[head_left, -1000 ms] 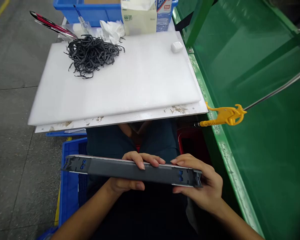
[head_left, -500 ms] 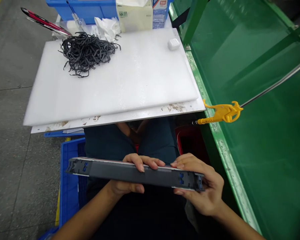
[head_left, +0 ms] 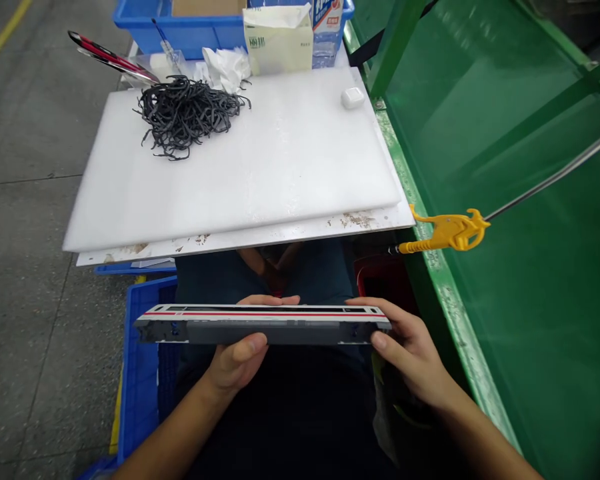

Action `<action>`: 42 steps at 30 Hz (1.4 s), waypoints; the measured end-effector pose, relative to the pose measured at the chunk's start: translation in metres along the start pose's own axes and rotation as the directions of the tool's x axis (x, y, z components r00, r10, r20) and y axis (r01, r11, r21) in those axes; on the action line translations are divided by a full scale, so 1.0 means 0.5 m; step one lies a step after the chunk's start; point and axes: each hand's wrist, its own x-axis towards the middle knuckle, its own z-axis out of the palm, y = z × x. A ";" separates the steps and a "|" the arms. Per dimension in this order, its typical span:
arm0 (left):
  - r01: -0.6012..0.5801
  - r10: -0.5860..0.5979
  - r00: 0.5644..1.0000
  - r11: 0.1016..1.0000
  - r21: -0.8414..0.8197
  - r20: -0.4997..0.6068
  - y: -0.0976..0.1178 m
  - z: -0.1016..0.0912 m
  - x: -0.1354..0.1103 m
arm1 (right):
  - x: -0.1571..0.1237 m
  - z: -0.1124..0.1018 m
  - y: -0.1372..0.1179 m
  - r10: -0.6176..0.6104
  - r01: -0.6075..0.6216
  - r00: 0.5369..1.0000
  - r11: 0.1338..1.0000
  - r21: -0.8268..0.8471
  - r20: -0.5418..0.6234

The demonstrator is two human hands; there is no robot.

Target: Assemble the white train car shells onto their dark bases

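Held model train (head_left: 305,331), cardboard (head_left: 209,7) in blue bin (head_left: 200,35)

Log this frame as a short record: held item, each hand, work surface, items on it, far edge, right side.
Held item: model rail car, white with a red stripe, dark grey below
Left hand: gripping near its middle, thumb on the near side
Right hand: gripping its right end
Work surface: white foam sheet on a white board
On the sheet: pile of black strips, small white case
Far edge: tissue box, blue bin
Right side: yellow tool
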 end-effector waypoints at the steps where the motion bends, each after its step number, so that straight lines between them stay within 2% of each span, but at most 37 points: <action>1: -0.020 0.020 1.000 0.999 0.030 0.003 0.002 -0.004 0.000 | 0.001 -0.001 -0.001 0.031 -0.032 1.000 0.999 -0.005 -0.001; 4: -0.042 0.043 0.999 0.996 0.076 -0.004 0.005 -0.006 0.000 | 0.001 -0.004 0.000 0.060 -0.060 0.998 0.998 -0.023 -0.001; 7: -0.023 0.029 0.997 0.997 0.073 -0.072 0.008 0.001 0.003 | 0.001 -0.007 0.001 0.080 -0.079 0.997 0.995 -0.066 0.009; 8: -0.005 0.012 0.995 0.998 0.068 -0.103 0.010 0.004 0.005 | 0.002 -0.009 0.002 0.074 -0.072 0.997 0.990 -0.124 0.015; 10: 0.039 -0.026 0.988 0.996 0.080 -0.153 0.015 0.006 0.009 | 0.007 -0.012 0.007 -0.036 0.042 0.999 0.938 -0.344 0.024; 11: 0.061 -0.042 0.984 0.993 0.106 -0.173 0.019 0.005 0.011 | 0.009 -0.013 0.010 -0.128 0.136 0.990 0.855 -0.501 0.052; 12: 0.084 -0.056 0.981 0.986 0.145 -0.187 0.022 0.004 0.012 | 0.011 -0.013 0.014 -0.213 0.228 0.971 0.717 -0.658 0.103; 14: 0.131 -0.083 0.977 0.961 0.245 -0.197 0.028 0.000 0.011 | 0.012 -0.007 0.024 -0.270 0.336 0.931 0.370 -0.866 0.246; 15: 0.157 -0.102 0.976 0.943 0.294 -0.193 0.030 -0.001 0.010 | 0.011 -0.002 0.028 -0.231 0.355 0.924 0.226 -0.907 0.304; 16: 0.183 -0.125 0.975 0.922 0.340 -0.184 0.032 -0.002 0.008 | 0.009 0.004 0.032 -0.170 0.361 0.925 0.125 -0.924 0.338; 18: 0.224 -0.170 0.972 0.882 0.414 -0.162 0.032 -0.003 0.003 | 0.002 0.018 0.035 -0.049 0.360 0.933 0.040 -0.932 0.358; 24: 0.276 -0.216 0.960 0.828 0.488 -0.177 0.021 -0.001 -0.001 | -0.008 0.035 0.024 0.153 0.306 0.940 0.020 -0.952 0.306; 29: 0.298 -0.251 0.954 0.820 0.488 -0.161 0.017 0.001 0.005 | 0.004 0.031 0.026 0.278 0.325 0.900 0.081 -0.942 0.335; 33: 0.333 -0.293 0.943 0.819 0.468 -0.158 0.019 0.001 0.008 | 0.008 0.032 0.036 0.339 0.398 0.850 0.093 -0.913 0.405; 38: 0.351 -0.313 0.936 0.825 0.442 -0.158 0.017 -0.002 0.007 | 0.001 0.037 0.044 0.324 0.446 0.830 0.105 -0.889 0.455; 40: 0.351 -0.304 0.936 0.836 0.423 -0.175 0.018 -0.004 0.009 | -0.003 0.037 0.042 0.265 0.426 0.859 0.102 -0.899 0.437; 42: 0.347 -0.283 0.935 0.851 0.394 -0.213 0.023 -0.005 0.013 | -0.004 0.032 0.037 0.152 0.390 0.903 0.108 -0.915 0.403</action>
